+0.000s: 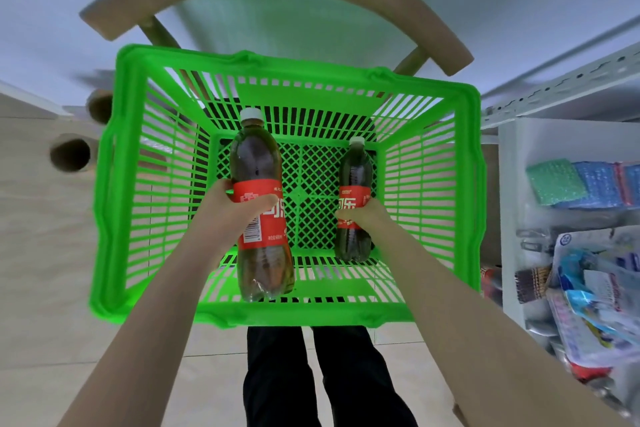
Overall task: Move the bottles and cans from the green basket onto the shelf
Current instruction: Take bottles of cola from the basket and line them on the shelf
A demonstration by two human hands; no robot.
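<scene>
Bottles: two dark cola bottles with white caps and red wrap labels, both inside the green basket (114,184), a rigid slatted plastic crate with a lattice floor, resting on a wooden chair (446,45). Head view: the left hand (239,204) is wrapped around the label of the larger-looking bottle (259,204), apparently raised toward the rim; the right hand (360,215) is closed around the second bottle (355,198), lower down. Step in hand: pick-up. The next move likely calls for lifting both clear and turning right toward the white metal shelf (512,135).
</scene>
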